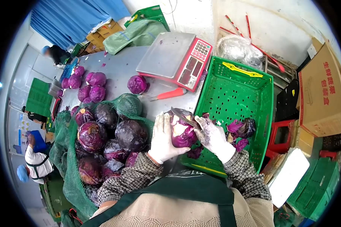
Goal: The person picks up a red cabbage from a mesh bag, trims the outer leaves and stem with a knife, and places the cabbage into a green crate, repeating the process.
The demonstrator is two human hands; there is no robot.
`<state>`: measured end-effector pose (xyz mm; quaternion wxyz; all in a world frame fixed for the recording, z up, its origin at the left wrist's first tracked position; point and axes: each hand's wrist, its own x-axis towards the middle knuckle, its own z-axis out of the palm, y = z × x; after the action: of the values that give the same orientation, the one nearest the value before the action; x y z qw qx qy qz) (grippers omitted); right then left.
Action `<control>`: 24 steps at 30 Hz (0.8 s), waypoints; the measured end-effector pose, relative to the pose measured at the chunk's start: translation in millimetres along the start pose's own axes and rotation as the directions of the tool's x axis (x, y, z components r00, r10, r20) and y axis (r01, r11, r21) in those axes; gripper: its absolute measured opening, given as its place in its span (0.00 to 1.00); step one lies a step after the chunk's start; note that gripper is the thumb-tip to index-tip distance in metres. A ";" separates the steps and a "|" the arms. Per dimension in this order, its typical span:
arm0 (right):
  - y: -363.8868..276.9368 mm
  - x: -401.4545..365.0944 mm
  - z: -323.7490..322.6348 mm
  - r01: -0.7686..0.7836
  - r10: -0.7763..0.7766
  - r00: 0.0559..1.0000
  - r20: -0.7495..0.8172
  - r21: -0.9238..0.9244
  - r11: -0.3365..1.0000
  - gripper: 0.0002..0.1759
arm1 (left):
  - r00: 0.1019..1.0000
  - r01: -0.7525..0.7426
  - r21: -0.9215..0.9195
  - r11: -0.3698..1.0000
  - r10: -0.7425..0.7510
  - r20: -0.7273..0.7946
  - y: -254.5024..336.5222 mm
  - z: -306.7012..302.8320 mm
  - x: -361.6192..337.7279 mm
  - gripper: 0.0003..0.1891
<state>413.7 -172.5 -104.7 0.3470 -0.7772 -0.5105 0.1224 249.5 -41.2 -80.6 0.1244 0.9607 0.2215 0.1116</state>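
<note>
Grey table (117,72) carries a scale (166,53) and a sack of cabbages (102,140). Left hand (163,140) grips one red cabbage (181,134) beside the green crate (235,87); right hand (213,137) closes around a knife (182,114) touching it.

2 gloved hands close together, left hand (163,138) cupped, right hand (212,136) clenched.

Red cabbage (181,133) + knife (182,115), both in hand
Cabbage: purple head with a pale cut patch on its upper left face, cupped from the left by the gloved left hand (163,140), held over the near-left corner of the green crate (231,87). Knife: short grey blade, gripped in the gloved right hand (213,137), lying across the cabbage top, tip pointing left
</note>
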 end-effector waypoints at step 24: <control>99.6 5.8 22.4 -0.310 0.314 0.939 -0.142 0.051 0.949 0.13 | 0.937 0.287 -0.723 0.628 -0.342 0.075 -68.1 0.2 -8.2 0.58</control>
<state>474.6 -181.8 -186.3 0.3710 -0.8502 -0.3519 0.1251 215.2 14.3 -101.7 0.5029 0.7745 0.3276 0.1999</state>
